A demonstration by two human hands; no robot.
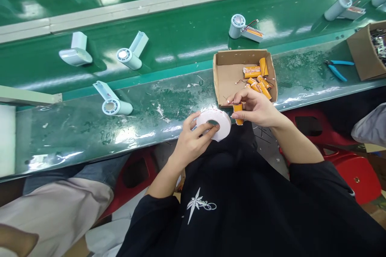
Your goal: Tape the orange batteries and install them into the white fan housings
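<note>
My left hand (194,138) grips a roll of white tape (222,122), with fingers reaching into its core. In my right hand (256,108) is an orange battery pack (238,113) with thin wires at its top, pinched between thumb and fingers. The battery and the tape roll are close side by side, at the bench's front edge. Just beyond my right hand stands an open cardboard box (224,76) holding several more orange battery packs (251,72) with wires.
Light-blue plastic housings (116,106) stand on the green bench and the belt behind it; one housing (237,26) carries a wired battery. Blue-handled pliers (337,70) lie right, beside a cardboard box (366,54) of small parts. People sit on both sides, near red stools (356,176).
</note>
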